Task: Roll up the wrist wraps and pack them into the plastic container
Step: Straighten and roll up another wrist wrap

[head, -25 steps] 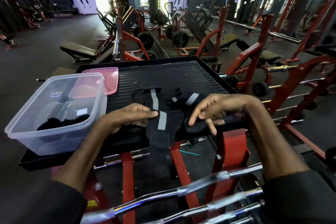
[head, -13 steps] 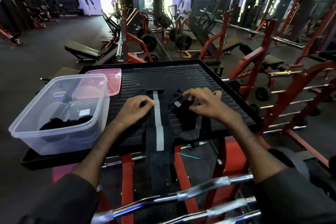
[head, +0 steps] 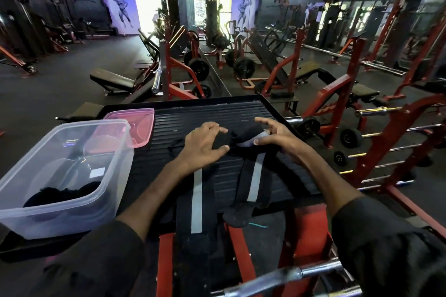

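Two black wrist wraps with a grey stripe lie side by side on the black ribbed platform (head: pixel 217 113), their near ends hanging over its front edge: the left wrap (head: pixel 196 202) and the right wrap (head: pixel 253 183). My left hand (head: pixel 202 147) and my right hand (head: pixel 275 135) both pinch the bunched far end of the right wrap, which forms a small fold between the fingers. The clear plastic container (head: pixel 101 176) stands at the left with dark rolled wraps (head: pixel 60 194) in its bottom.
A pink lid (head: pixel 142 116) lies behind the container. Red frame bars (head: pixel 241 248) and chrome barbells (head: pixel 289 275) sit below the platform's front edge. Red gym machines and benches fill the floor behind and to the right.
Both hands moved up to the far end of the right wrap and gripped it. That wrap now lies stretched out beside the left one.
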